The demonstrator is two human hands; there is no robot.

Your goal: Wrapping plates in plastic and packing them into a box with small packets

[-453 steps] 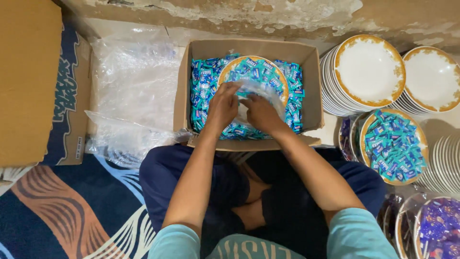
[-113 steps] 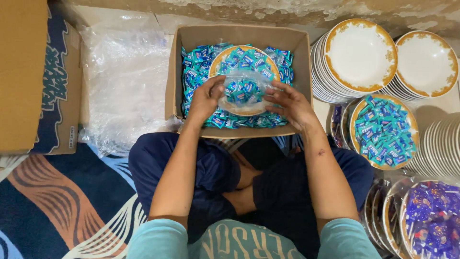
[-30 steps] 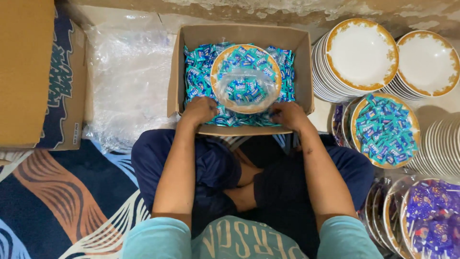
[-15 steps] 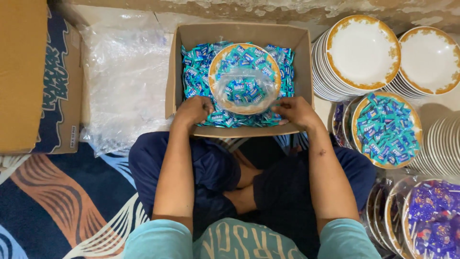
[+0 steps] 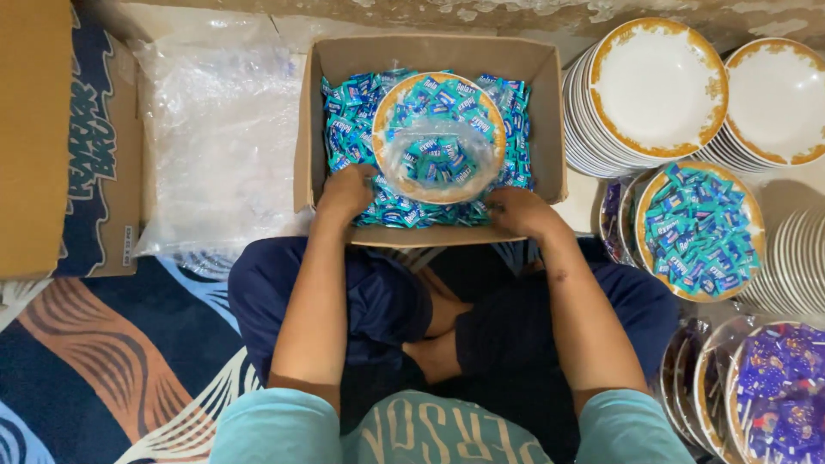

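An open cardboard box (image 5: 550, 112) in front of my crossed legs is full of small blue wrapped candies (image 5: 344, 129). On the candies lies a gold-rimmed plate (image 5: 388, 99), heaped with the same candies and topped by a clear plastic bag (image 5: 438, 159) partly filled with them. My left hand (image 5: 348, 191) is dug into the loose candies at the plate's near left rim, fingers curled. At the near right, my right hand (image 5: 516, 210) has its fingertips buried in the candies by the plate's lower edge.
Stacks of white gold-rimmed plates (image 5: 657, 86) stand right of the box. A plate of blue candies (image 5: 696, 228) and bagged plates of purple candies (image 5: 773, 378) lie nearer. Clear plastic bags (image 5: 219, 137) and a flattened carton (image 5: 34, 129) are on the left, over a patterned rug (image 5: 94, 378).
Both hands left the bag on the plate, dropped to the box's near edge, then pushed forward into the loose candies beside the plate.
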